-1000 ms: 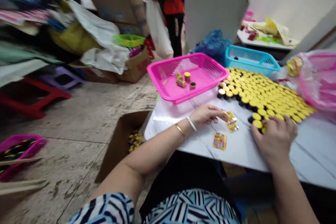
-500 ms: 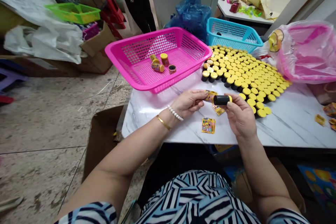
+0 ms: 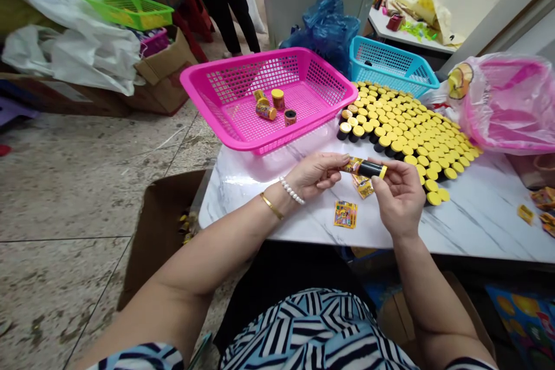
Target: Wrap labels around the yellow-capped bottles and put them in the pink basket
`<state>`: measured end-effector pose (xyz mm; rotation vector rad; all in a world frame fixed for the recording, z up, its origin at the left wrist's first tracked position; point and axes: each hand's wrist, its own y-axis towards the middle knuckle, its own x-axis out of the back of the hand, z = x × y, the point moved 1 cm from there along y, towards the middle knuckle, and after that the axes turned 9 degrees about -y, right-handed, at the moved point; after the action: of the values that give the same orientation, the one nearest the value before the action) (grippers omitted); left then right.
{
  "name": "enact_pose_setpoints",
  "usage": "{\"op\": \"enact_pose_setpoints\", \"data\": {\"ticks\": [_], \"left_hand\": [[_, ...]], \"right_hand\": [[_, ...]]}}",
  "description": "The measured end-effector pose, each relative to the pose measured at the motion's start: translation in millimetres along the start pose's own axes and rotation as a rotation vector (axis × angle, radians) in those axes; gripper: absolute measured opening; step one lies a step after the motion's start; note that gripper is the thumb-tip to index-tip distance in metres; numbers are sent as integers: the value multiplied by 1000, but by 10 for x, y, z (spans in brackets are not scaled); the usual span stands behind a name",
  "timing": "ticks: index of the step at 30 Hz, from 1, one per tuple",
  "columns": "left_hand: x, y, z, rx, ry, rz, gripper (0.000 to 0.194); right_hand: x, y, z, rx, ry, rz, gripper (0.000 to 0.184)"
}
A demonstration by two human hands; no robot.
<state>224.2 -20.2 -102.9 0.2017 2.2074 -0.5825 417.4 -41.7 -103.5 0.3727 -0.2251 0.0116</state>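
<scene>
A white marbled desk (image 3: 312, 225) fills the near side of a cluttered room with a stone-patterned floor (image 3: 65, 185). Above it, the hands face each other: the left hand (image 3: 318, 173) pinches a printed wrapper (image 3: 351, 165), and the right hand (image 3: 401, 193) grips a black tube (image 3: 370, 170) near its yellow cap. Tube and wrapper meet end to end; whether one has entered the other cannot be told. This looks like fitting the two together, which calls for a steady grip and straight alignment.

Loose printed wrappers (image 3: 363, 186) lie beneath the tube, and a small stack (image 3: 346, 214) sits nearer. Crowded yellow-capped tubes (image 3: 411, 127) stand just beyond the right hand, limiting room there. A pink basket (image 3: 264, 147) at far left holds a few small canisters (image 3: 278, 99). Beyond are a blue basket (image 3: 373, 72) and a blue plastic bag (image 3: 329, 23); a plastic-lined pink basket (image 3: 498, 144) stands at far right.
</scene>
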Motion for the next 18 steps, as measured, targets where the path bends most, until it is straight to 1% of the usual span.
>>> {"op": "enact_pose_setpoints", "data": {"ticks": [3,6,8,11,13,15,18], "left_hand": [[-15,-9,-4,12,25,-22,9],[-33,-6,-15,0,19,-37,13],[-40,-2,-28,-18,-2,-59,15],[-35,0,-41,-33,-30,-92,14],[-26,0,-38,-27,-37,-74,14],[-16,1,-27,-18,-46,-37,17],[-10,6,-16,-32,-72,-4,22]], "right_hand": [[-15,-50,-7,74,-40,-38,36],[-6,-68,-24,110,-43,-51,39],[20,-47,-19,53,25,-56,36],[54,39,-13,-135,254,-27,27],[49,111,-32,-226,385,-14,29],[19,168,-73,-270,432,-13,30],[-42,193,-140,-321,425,5,31]]}}
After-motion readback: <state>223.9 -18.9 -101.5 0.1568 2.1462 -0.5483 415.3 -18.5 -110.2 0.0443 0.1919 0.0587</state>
